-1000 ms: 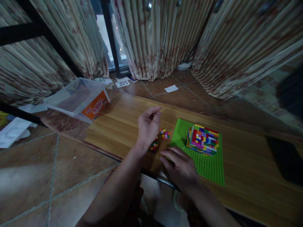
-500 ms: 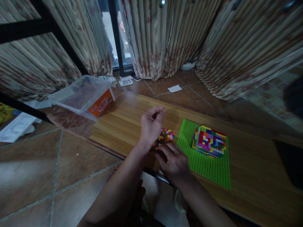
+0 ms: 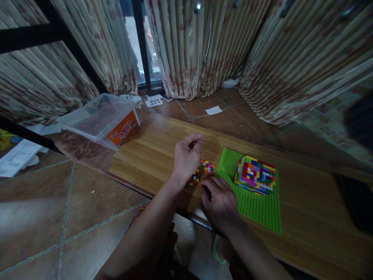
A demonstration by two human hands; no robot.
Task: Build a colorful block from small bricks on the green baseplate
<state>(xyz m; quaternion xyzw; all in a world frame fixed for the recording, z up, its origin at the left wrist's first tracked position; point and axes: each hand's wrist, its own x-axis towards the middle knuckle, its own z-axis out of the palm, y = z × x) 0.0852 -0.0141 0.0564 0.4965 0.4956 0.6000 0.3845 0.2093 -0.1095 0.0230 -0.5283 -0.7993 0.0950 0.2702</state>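
Note:
My left hand is raised over the wooden tabletop, its fingers curled into a pinch; whatever they hold, if anything, is hidden. Partly behind that wrist lies a pile of small coloured building bricks. My right hand is close to the near edge of the pile, thumb and forefinger pinched, with a tiny spot of red at the tips that looks like a small brick. To its right, a block built of many coloured bricks stands on a green studded baseplate.
A clear plastic tub with an orange label stands at the table's left end. The wooden tabletop runs left to right. A dark flat object lies at the right. Behind are a paper sheet on the floor and striped curtains.
My right hand has drawn back from the brick pile, slightly to the right, uncovering more bricks. My left hand has hardly moved. The view has shifted a little.

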